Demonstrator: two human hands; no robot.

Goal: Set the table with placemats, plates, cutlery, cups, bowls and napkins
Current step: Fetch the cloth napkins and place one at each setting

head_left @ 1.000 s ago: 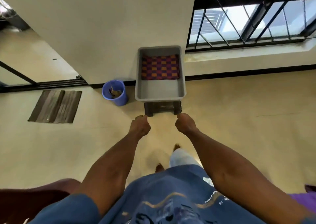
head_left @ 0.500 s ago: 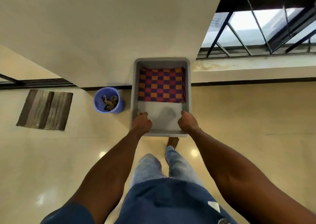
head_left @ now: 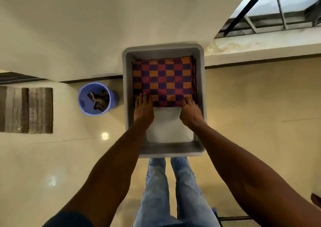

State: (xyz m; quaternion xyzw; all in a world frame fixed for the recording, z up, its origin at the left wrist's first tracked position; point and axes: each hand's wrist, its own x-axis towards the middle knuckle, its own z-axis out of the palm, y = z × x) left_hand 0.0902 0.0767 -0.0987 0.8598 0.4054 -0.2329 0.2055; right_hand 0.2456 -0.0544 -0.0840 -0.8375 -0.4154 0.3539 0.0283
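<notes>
Both hands (head_left: 143, 109) (head_left: 190, 113) touch woven checkered placemats (head_left: 163, 81).

Blue bucket's (head_left: 97, 99) dark contents unclear; right hand's (head_left: 190, 113) fingertips hidden.

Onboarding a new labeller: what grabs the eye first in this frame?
The checkered placemat, orange, red and purple, lying in the far half of the grey tub at centre frame. Next, the left hand and right hand, both reaching into the tub with fingers on the placemat's near edge. Then the blue bucket on the floor just left of the tub, with dark items inside.
</notes>
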